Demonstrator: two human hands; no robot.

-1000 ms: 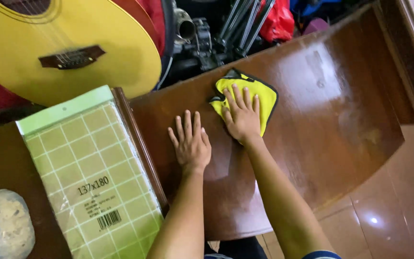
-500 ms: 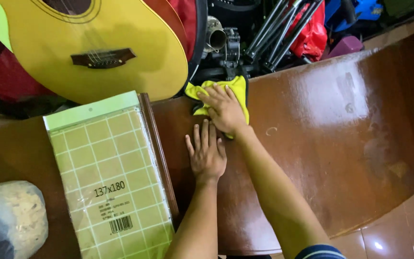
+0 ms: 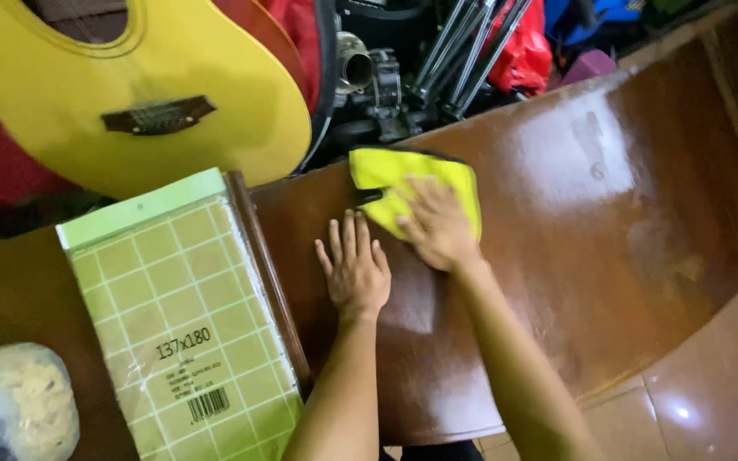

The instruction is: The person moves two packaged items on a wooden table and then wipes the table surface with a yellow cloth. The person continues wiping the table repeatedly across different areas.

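Grip: our left hand (image 3: 355, 271) lies flat and open on the brown table (image 3: 608, 222), fingers spread, holding nothing. Our right hand (image 3: 437, 226) is also flat, palm pressed down on the yellow cloth (image 3: 403, 175), not closed around it; the picture is a bit blurred there. The two hands are just beside each other, and the left fingertips come close to the cloth's near edge.

At the near left corner of the lower side surface we see a clear bag (image 3: 10, 401) of pale, crumbly stuff. Next to it lies a flat pack with a green grid pattern (image 3: 181, 316), in clear wrap, its right side against the raised wooden edge of the table.

The cloth sits at the far edge of the table, left of the middle, with a dark trim showing along part of it. The tabletop right of the hands is glossy, with dull smears.

Beyond the far edge: a yellow acoustic guitar (image 3: 87, 94) to the left, then a heap of dark metal stands (image 3: 454, 51) and a red bag (image 3: 523, 43).
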